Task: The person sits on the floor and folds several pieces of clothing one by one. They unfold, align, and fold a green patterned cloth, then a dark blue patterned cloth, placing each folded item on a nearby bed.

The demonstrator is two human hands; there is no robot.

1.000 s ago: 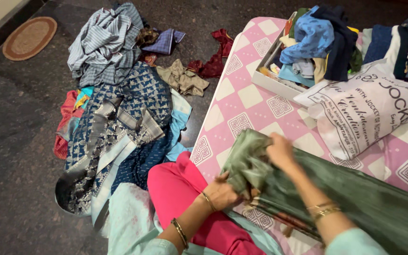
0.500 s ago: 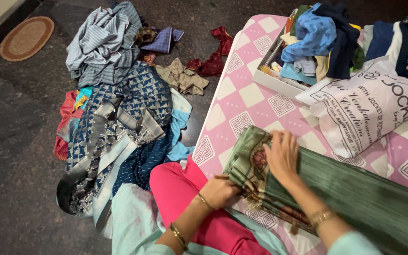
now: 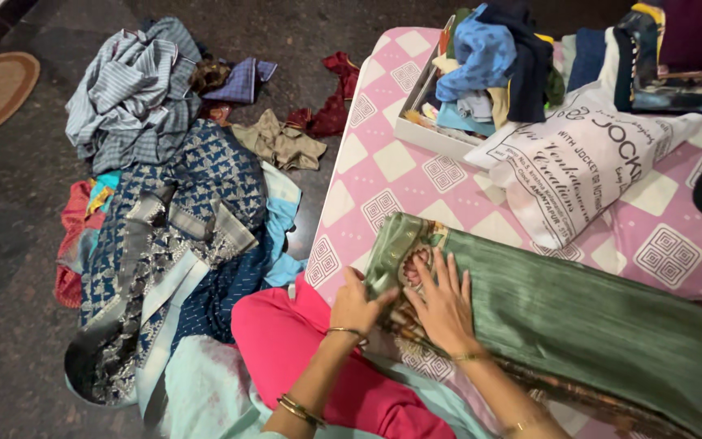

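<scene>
The folding of the green pleated cloth (image 3: 562, 325) looked to be in its smoothing step. It lay across the pink checked bed (image 3: 400, 162), lower right of the frame. The left hand (image 3: 357, 302) pinched its folded end; the right hand (image 3: 444, 305) pressed flat, fingers spread. Next, probably another fold, edges kept aligned.

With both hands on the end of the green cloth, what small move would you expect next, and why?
Probably a flattening stroke along the fold. The right hand lies flat on the green folded cloth, the left hand has a grip on its patterned end at the bed edge, and that end looks bunched, not squared.
</scene>
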